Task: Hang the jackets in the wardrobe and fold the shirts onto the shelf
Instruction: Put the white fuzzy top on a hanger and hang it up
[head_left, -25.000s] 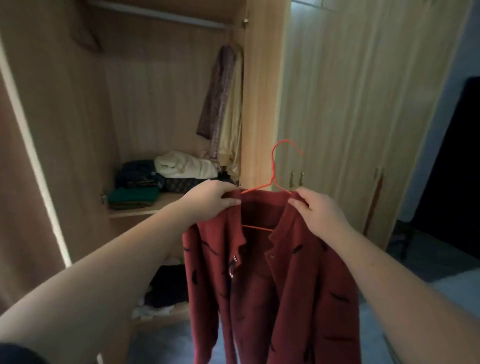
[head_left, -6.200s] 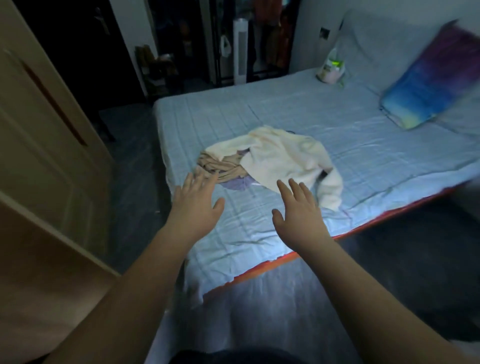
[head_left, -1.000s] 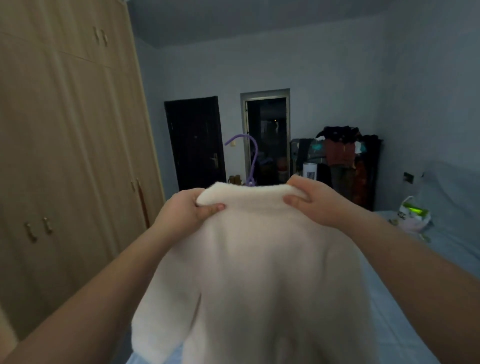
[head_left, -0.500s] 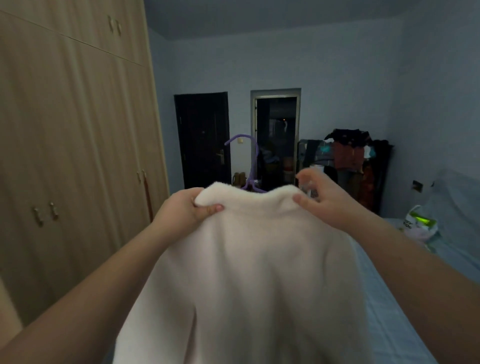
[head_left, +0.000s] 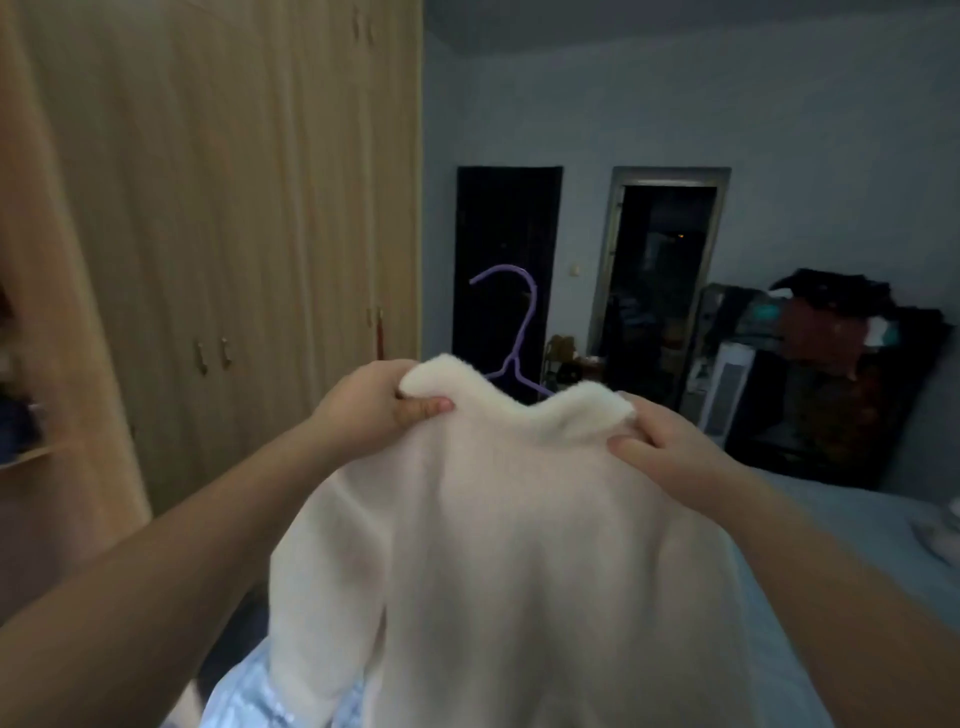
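2 bare hands are holding a cream fleece jacket (head_left: 519, 545) up in the air in front of the person. The left hand (head_left: 369, 410) is pinching the left corner of the collar, its fingers (head_left: 423, 405) curling tight round the fleece with the thumb pressing on the near side. The right hand (head_left: 670, 447) is gripping the right corner of the collar in the same way, its thumb lying flat on the fabric and its other fingers hiding behind it.

A purple wire hanger (head_left: 511, 322) is sitting inside the jacket. Its hook is sticking up between the 2 hands and curving to the left, and its sloping arms are disappearing into the neck opening. The jacket is draping straight down from the collar, with 1 sleeve hanging at the lower left and the hem running out of view.

The jacket is hanging in open air, between the wardrobe (head_left: 208, 208) on the left and the bed (head_left: 831, 519) on the right, touching neither as far as I can tell. The wardrobe doors nearest are standing closed, showing small handles (head_left: 210, 353). At the far left a shelf (head_left: 21, 457) is showing, with blurred dark things above it. Behind the jacket a dark door (head_left: 506, 234) and an open doorway (head_left: 660, 270) are facing into the room, and a rack heaped with dark clothes (head_left: 841, 364) is standing by the right wall.
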